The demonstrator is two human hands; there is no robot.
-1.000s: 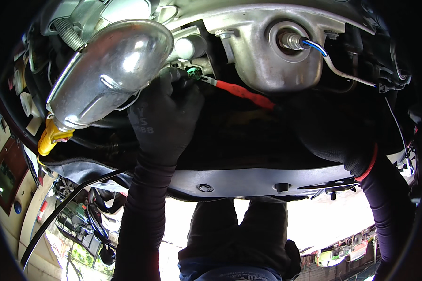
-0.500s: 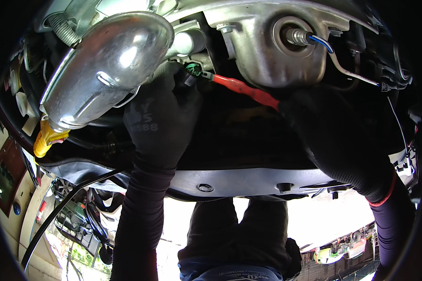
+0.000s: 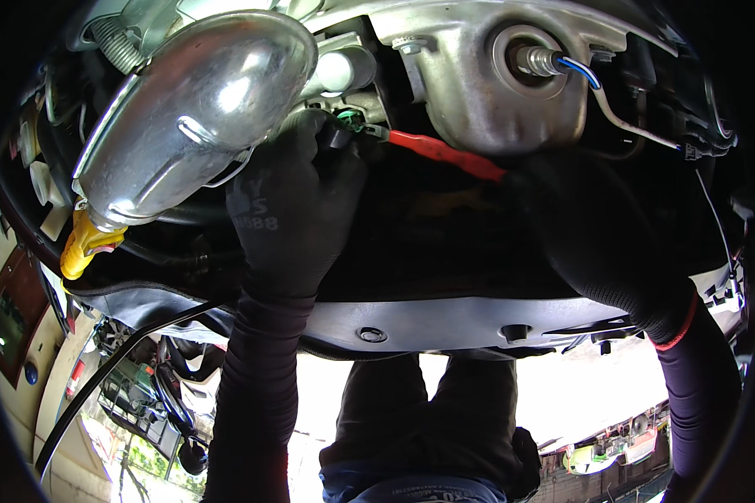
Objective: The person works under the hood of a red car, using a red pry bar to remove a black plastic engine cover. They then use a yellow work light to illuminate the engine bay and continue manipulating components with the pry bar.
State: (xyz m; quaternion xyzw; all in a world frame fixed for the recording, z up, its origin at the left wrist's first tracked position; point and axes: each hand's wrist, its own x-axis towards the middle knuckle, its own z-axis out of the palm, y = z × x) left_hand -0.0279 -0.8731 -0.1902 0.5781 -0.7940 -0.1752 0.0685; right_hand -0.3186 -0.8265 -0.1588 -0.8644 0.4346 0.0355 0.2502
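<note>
My left hand (image 3: 289,201), in a dark grey knitted glove, reaches up beside a rounded metal heat shield (image 3: 197,109). Its thumb and fingers are closed around a small black cylindrical part (image 3: 337,135), next to a green-edged round fitting (image 3: 351,118). My right hand (image 3: 575,214), gloved in black, grips a red-handled tool (image 3: 449,155) from the right. The tool's short metal end touches or lies right at the green-edged fitting; its exact kind cannot be made out. Shadow hides most of the right fingers.
A metal housing (image 3: 507,109) bulges down at upper right, with a sensor (image 3: 538,61) and its wires. A yellow clamp-like piece (image 3: 88,245) hangs below the heat shield. The car's grey front panel (image 3: 432,323) crosses beneath my arms. A black cable (image 3: 101,369) curves at left.
My right hand has shifted a little up and left, and the red handle lies slightly more level. The left hand keeps its hold. The whole view has drifted slightly.
</note>
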